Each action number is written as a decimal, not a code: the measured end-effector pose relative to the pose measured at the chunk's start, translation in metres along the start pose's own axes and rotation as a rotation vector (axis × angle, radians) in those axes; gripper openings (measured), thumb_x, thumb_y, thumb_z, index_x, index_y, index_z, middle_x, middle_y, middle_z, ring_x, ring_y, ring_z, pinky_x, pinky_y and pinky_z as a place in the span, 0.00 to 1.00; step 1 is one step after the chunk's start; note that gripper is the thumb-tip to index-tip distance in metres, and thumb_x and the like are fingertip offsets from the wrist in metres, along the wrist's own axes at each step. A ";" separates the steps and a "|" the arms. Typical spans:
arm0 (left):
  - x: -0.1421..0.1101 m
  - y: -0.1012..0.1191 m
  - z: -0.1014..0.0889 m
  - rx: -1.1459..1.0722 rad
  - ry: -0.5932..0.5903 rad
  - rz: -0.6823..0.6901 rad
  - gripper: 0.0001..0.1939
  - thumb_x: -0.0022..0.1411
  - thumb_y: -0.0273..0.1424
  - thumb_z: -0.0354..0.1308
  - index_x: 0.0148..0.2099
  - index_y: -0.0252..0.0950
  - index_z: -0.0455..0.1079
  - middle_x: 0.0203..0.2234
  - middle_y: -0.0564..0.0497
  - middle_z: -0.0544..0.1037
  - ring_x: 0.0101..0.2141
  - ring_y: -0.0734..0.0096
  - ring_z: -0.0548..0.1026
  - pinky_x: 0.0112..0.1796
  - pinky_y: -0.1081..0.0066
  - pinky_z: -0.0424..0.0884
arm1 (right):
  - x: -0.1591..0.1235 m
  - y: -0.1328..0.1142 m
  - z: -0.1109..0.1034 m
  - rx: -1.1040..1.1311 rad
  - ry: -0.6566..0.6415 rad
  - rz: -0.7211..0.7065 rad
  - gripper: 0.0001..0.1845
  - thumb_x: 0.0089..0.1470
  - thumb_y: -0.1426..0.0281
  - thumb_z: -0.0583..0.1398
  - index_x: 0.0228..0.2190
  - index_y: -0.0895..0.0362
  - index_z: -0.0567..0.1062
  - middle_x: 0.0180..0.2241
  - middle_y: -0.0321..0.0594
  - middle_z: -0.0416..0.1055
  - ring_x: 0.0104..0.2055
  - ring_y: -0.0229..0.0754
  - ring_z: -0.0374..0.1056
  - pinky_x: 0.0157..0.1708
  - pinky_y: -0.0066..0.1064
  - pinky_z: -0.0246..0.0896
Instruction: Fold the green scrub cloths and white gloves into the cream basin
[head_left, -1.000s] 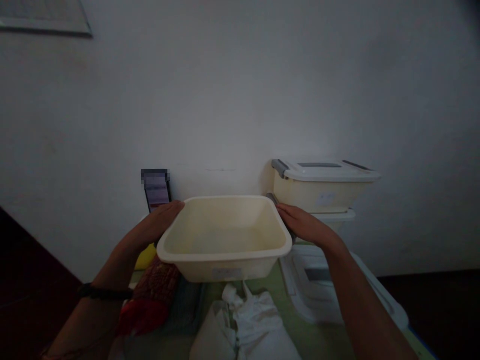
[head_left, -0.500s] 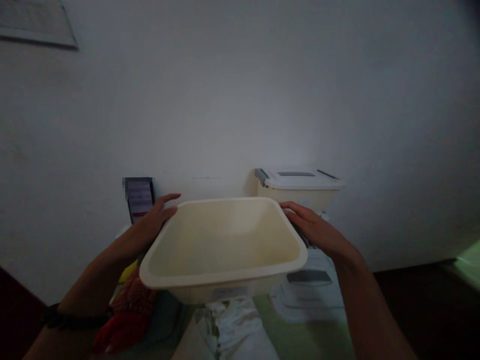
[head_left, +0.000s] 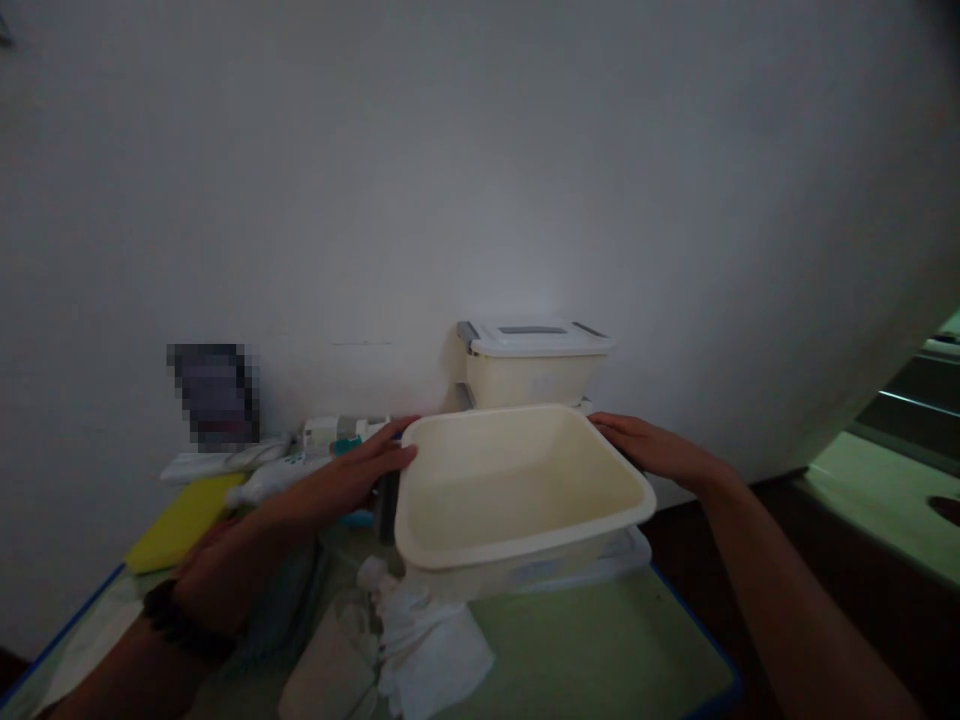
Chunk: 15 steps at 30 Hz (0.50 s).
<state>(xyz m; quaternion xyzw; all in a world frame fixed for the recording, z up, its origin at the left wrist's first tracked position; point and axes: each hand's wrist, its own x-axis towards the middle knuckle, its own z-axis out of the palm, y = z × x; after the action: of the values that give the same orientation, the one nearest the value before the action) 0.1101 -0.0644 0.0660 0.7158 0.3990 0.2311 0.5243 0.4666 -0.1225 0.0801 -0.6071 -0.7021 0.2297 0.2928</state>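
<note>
A cream plastic storage bin (head_left: 487, 570) without a lid is held between my two hands, tilted so that its bare inside faces me. My left hand (head_left: 375, 460) grips its left rim, the thumb over the edge, beside a dark grey side handle. On the right side, my right hand (head_left: 645, 445) has its fingers against the rim, partly hidden behind it. A white lid (head_left: 626, 555) lies on the table, partly below the bin. Crumpled white cloth (head_left: 435, 645) lies in front of the bin.
A lidded cream box (head_left: 536, 375) stands against the wall on another box. At the left are a yellow item (head_left: 184, 520), a white bottle (head_left: 277, 478) and a propped, pixelated screen (head_left: 217, 395). The green table (head_left: 592, 640) has a blue edge at the right.
Both hands have carried the bin to the right, over the white lid. The view has also swung to the right, showing more of the table's right edge.
</note>
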 end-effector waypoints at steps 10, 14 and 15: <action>0.033 -0.025 0.032 -0.196 -0.129 -0.014 0.33 0.60 0.45 0.56 0.64 0.48 0.50 0.57 0.46 0.64 0.45 0.60 0.73 0.30 0.69 0.76 | 0.003 0.052 -0.003 -0.065 -0.040 0.203 0.14 0.61 0.64 0.56 0.45 0.58 0.73 0.46 0.44 0.72 0.44 0.44 0.71 0.45 0.43 0.67; 0.036 -0.034 0.032 -0.224 -0.113 -0.028 0.31 0.61 0.45 0.54 0.63 0.44 0.52 0.54 0.45 0.69 0.43 0.61 0.75 0.33 0.67 0.76 | 0.004 0.055 0.001 -0.048 -0.041 0.224 0.16 0.61 0.65 0.57 0.48 0.58 0.70 0.49 0.44 0.69 0.45 0.44 0.70 0.43 0.42 0.68; 0.035 -0.035 0.031 -0.226 -0.102 -0.034 0.30 0.60 0.44 0.54 0.62 0.43 0.53 0.53 0.44 0.70 0.43 0.60 0.75 0.34 0.67 0.76 | 0.004 0.055 0.001 -0.043 -0.037 0.222 0.16 0.61 0.64 0.57 0.48 0.58 0.71 0.48 0.44 0.70 0.45 0.44 0.70 0.43 0.42 0.68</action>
<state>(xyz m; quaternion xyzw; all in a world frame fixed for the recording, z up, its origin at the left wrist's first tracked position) 0.1416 -0.0488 0.0195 0.6562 0.3554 0.2287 0.6251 0.5048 -0.1103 0.0426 -0.6829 -0.6408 0.2566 0.2393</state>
